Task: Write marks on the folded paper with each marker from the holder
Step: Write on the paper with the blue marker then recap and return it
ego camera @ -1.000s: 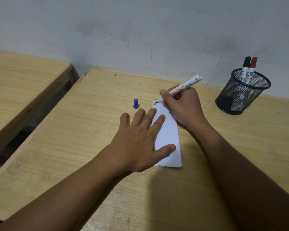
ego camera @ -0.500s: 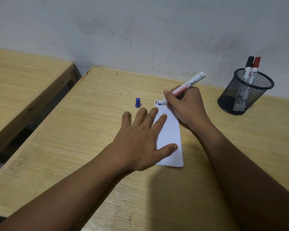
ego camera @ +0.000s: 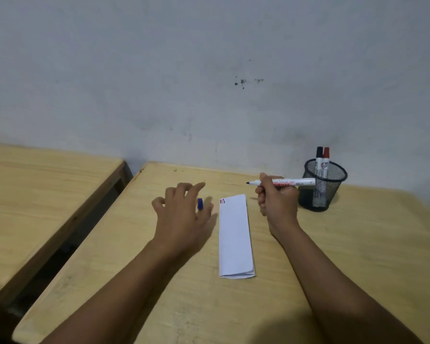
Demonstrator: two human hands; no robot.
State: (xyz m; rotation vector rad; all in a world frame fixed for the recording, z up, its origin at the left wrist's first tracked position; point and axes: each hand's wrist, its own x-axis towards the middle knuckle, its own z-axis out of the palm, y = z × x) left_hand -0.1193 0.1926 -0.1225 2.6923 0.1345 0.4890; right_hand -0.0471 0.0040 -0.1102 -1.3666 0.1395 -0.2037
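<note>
A white folded paper lies lengthwise on the wooden table, with short black, red and blue marks at its far left corner. My right hand holds an uncapped white marker level above the table, to the right of the paper's far end, tip pointing left. My left hand hovers left of the paper, fingers spread, over a small blue cap standing on the table. A black mesh holder at the right holds a black-capped marker and a red-capped marker.
A second wooden table stands to the left across a narrow gap. A scuffed white wall runs right behind both tables.
My right hand lifted the marker off the paper and swung it level to the right. My left hand left the paper and moved left over the blue cap. The camera tilted up.
</note>
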